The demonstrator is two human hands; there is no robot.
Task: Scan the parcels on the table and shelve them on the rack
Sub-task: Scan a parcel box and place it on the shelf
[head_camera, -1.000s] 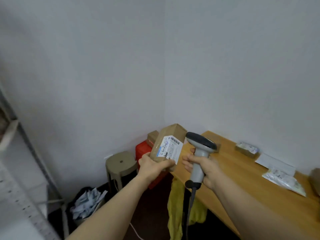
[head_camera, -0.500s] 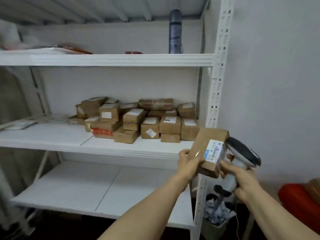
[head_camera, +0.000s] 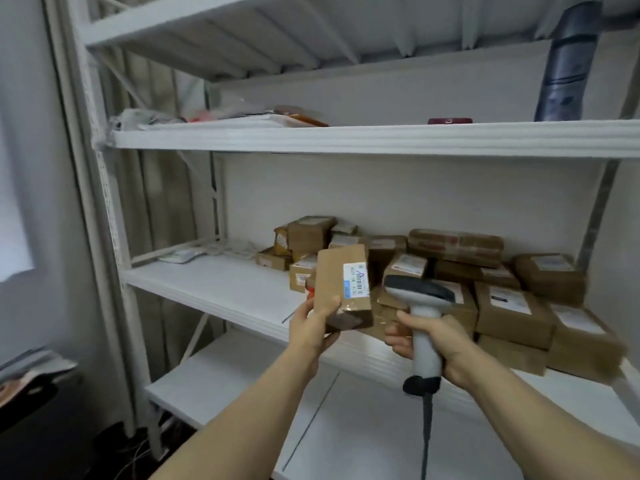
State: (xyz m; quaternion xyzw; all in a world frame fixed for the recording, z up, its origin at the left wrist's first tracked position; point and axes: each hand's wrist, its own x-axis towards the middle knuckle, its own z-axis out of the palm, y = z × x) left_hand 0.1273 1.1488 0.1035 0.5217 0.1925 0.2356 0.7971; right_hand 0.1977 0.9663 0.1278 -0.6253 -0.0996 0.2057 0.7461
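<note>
My left hand [head_camera: 313,329] grips a small brown cardboard parcel [head_camera: 337,284] with a white barcode label, held upright in front of the rack's middle shelf [head_camera: 221,289]. Just to its right, my right hand [head_camera: 438,342] grips the handle of a grey barcode scanner [head_camera: 420,296], its dark head level with the parcel's label and its cable hanging down. Behind both hands, several brown labelled parcels [head_camera: 512,306] are piled on the right half of that shelf. The table is out of view.
The white metal rack [head_camera: 104,209] fills the view, with a bare lower shelf [head_camera: 363,427] below my arms. The upper shelf [head_camera: 363,136] carries papers, a red flat object and a dark blue cylinder [head_camera: 566,64]. A dark object sits at the lower left.
The view has swung from the table corner to the rack and come closer to it. Both hands kept their hold; the parcel now stands in front of the shelved pile.
</note>
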